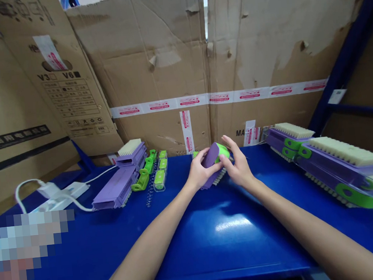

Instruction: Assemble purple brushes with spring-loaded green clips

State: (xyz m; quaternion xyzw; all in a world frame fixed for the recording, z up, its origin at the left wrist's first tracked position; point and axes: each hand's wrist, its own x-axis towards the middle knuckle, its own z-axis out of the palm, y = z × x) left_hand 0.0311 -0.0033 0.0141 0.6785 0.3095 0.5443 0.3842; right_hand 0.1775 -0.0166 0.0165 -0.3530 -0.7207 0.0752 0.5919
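Note:
Both my hands meet over the far middle of the blue table (196,240). They hold a purple brush body with a green part (217,155) between them. My left hand (198,170) wraps its fingers round the purple end from the left. My right hand (239,166) presses on the green end from the right, fingers curled over the top. The brush's bristle edge shows just under the hands, near the tabletop.
A row of purple brush bodies (121,183) lies at the left, with green handles (143,175), green inserts (161,173) and small springs (150,192) beside it. A long row of purple and green brushes (334,163) runs along the right. White power strip (60,197) at far left; cardboard boxes (172,62) behind.

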